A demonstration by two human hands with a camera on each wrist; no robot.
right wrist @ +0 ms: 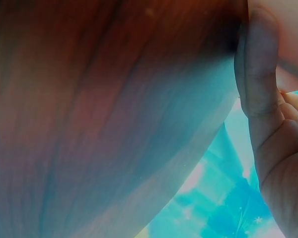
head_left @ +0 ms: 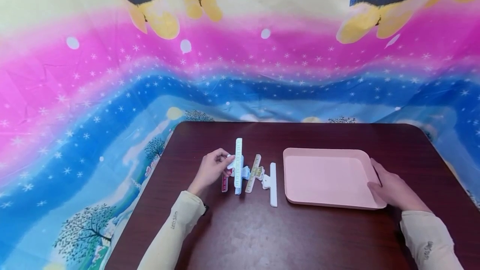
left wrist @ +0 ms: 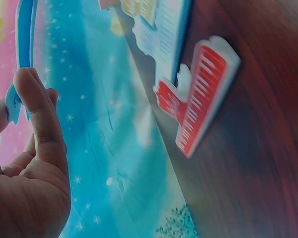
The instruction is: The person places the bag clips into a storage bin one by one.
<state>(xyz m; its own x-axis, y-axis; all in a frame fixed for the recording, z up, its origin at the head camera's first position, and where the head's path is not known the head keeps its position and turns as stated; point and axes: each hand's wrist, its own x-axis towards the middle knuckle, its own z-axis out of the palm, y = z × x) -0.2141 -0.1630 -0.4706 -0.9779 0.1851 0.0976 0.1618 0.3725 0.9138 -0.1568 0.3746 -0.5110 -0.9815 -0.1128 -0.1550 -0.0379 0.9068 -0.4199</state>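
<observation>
My left hand (head_left: 213, 169) pinches a light blue clip (left wrist: 26, 34) by its handle between thumb and fingers, raised above the table. In the head view this long clip (head_left: 238, 157) stands upright and overlaps another blue clip (head_left: 245, 173) behind it. A red clip (left wrist: 204, 94) lies on the table beneath that hand, mostly hidden in the head view. To the right lie a yellow clip (head_left: 253, 173) and a white clip (head_left: 273, 184). My right hand (head_left: 391, 184) grips the right rim of a shallow pink tray (head_left: 326, 205), thumb on the inner side.
The dark wooden table (head_left: 240, 236) has rounded far corners. Behind it hangs a colourful printed cloth (head_left: 240, 53), which also drops along the table's left side. The tray's left wall stands a short way from the white clip.
</observation>
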